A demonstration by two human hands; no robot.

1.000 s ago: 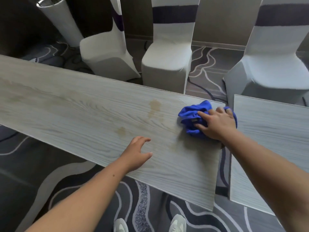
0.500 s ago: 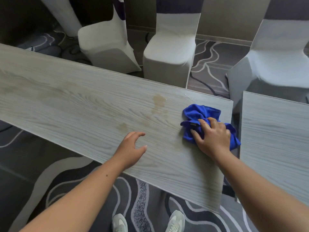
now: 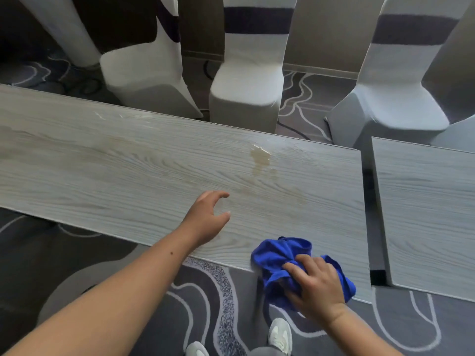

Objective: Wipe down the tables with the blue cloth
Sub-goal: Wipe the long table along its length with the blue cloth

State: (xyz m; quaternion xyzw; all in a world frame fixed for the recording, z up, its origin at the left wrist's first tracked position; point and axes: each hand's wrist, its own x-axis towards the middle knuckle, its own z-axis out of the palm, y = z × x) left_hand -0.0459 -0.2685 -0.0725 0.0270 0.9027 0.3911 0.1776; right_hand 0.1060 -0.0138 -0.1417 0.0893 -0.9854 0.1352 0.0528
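Observation:
A long pale wood-grain table [image 3: 128,170] runs across the view. My right hand [image 3: 314,289] presses a crumpled blue cloth [image 3: 280,258] onto the table's near edge at the right end; part of the cloth hangs over the edge. My left hand [image 3: 205,222] rests on the table near the front edge, fingers spread and curled, holding nothing. A yellowish stain [image 3: 261,158] sits near the far edge, with fainter marks below it. A second table [image 3: 424,206] stands to the right across a narrow gap.
Three white-covered chairs with dark bands [image 3: 246,80] stand behind the tables. A patterned grey carpet [image 3: 180,304] lies below, and my white shoes [image 3: 280,332] show under the near edge. A white column base [image 3: 64,29] stands at the back left.
My right hand has dragged the blue cloth from the far right part of the table back to the near edge. My left hand has stayed on the table.

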